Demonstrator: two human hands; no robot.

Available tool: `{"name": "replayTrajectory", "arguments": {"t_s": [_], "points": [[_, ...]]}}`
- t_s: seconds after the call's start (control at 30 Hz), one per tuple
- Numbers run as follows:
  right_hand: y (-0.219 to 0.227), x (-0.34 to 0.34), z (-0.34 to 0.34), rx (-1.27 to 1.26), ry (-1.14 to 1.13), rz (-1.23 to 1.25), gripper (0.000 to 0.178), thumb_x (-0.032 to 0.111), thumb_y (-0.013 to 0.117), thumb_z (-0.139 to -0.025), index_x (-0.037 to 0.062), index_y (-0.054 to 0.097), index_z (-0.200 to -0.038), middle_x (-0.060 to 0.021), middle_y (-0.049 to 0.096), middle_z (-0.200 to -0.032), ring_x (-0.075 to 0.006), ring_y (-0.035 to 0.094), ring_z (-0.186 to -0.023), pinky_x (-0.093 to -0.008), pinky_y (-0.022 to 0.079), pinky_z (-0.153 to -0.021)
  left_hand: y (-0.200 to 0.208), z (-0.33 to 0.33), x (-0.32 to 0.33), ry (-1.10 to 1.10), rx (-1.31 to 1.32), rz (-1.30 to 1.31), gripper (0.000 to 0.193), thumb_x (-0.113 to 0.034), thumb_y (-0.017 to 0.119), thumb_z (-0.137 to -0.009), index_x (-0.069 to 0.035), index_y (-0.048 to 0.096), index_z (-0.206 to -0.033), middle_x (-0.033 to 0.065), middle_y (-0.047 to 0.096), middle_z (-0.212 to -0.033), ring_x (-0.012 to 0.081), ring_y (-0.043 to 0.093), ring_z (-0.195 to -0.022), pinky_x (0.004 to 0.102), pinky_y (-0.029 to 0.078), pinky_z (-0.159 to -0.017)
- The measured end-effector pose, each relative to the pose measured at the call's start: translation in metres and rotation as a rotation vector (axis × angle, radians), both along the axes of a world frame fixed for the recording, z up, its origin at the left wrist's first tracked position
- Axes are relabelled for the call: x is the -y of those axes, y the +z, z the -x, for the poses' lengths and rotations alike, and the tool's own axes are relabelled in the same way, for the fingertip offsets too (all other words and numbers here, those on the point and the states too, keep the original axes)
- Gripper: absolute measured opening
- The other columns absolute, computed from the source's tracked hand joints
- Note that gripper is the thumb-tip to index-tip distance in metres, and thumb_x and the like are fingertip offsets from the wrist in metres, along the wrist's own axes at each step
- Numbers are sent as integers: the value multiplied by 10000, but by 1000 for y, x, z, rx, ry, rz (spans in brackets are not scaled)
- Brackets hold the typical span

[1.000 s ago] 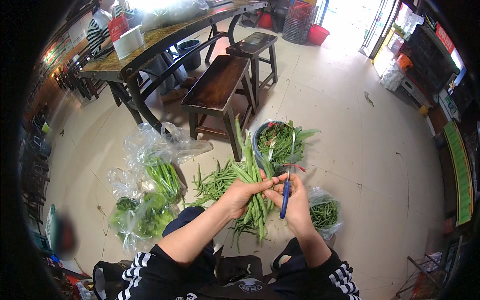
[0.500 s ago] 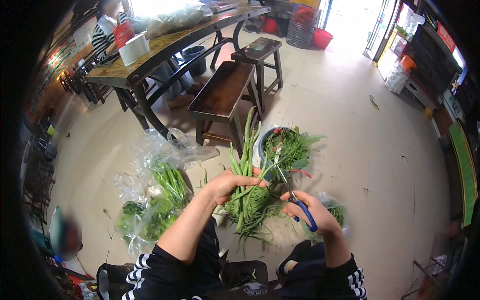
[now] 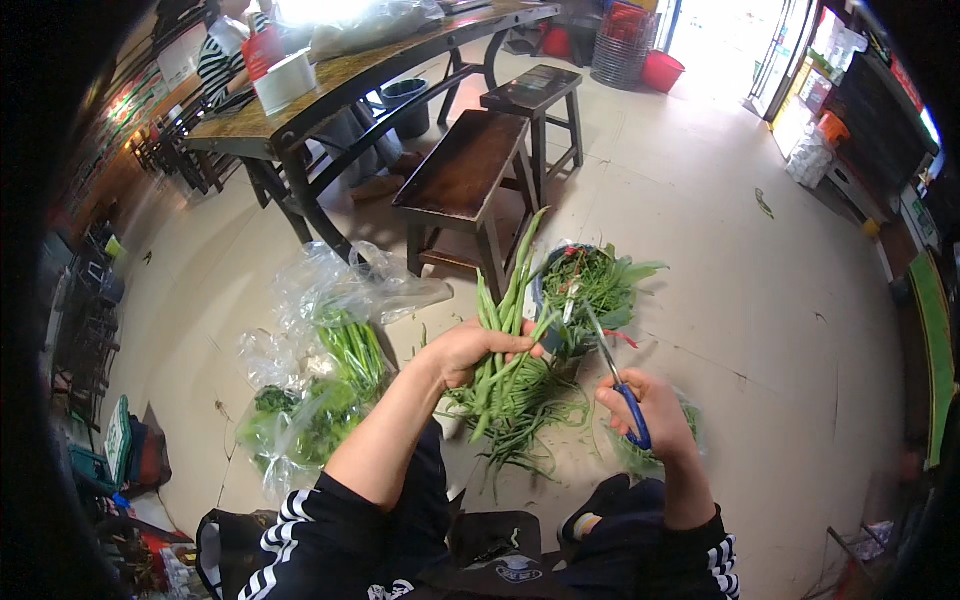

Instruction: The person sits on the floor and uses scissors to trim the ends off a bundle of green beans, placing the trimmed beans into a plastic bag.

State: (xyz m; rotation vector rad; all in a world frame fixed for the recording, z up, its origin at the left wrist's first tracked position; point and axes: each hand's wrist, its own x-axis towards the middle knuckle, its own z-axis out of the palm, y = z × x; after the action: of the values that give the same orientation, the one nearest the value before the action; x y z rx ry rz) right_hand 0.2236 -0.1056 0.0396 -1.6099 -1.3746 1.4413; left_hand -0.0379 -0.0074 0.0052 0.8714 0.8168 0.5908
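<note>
A bunch of long green beans [image 3: 519, 285] is gripped in my left hand [image 3: 470, 352], its ends sticking up and down past my fingers. My right hand [image 3: 650, 413] is closed round the blue handles of a pair of scissors [image 3: 630, 408]. Their blades point up and away, just right of the bunch and near the bucket's edge. Below my left hand a pile of thin green beans [image 3: 520, 420] lies on the floor. Just beyond, a bucket [image 3: 541, 290] is heaped with green trimmings [image 3: 600, 290], among them red bits.
To the left, clear plastic bags [image 3: 335, 285] hold leafy greens [image 3: 320, 425]. A smaller bag of greens [image 3: 690, 420] lies beside my right hand. Dark wooden stools [image 3: 465, 165] and a long table [image 3: 235, 128] stand ahead, with a seated person [image 3: 225, 65] behind the table.
The scissors and my right hand have shifted slightly right, away from the beans. My left hand still holds the bunch. The whole view has turned a little.
</note>
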Motion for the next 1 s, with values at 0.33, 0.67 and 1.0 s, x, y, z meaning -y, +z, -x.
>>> {"name": "replayTrajectory", "arguments": {"t_s": [0.33,0.67,1.0], "points": [[-4,2,-5,-132,555,196,344,201,641,-919,-13,584,-1183,38,518,-774,-56,476,-710,-210,393,-629,-9,12,-3,101,339,227,313,-146,629,-922,-52,599,-1219,31,710,-1001,86,648,-751,237,531,-647],[-7,6,3,-179,546,230,383,280,733,-871,-2,631,-1109,24,582,-812,-37,503,-734,-203,408,-644,-15,7,-7,103,439,355,280,-105,593,-937,-25,599,-1205,51,705,-1001,121,675,-821,265,568,-708],[-10,9,1,-113,516,81,347,270,730,-874,2,636,-1074,29,539,-724,-36,485,-666,-208,379,-577,-7,4,-3,183,293,154,337,-167,647,-915,-52,594,-1227,23,701,-1018,93,637,-815,256,516,-671]]}}
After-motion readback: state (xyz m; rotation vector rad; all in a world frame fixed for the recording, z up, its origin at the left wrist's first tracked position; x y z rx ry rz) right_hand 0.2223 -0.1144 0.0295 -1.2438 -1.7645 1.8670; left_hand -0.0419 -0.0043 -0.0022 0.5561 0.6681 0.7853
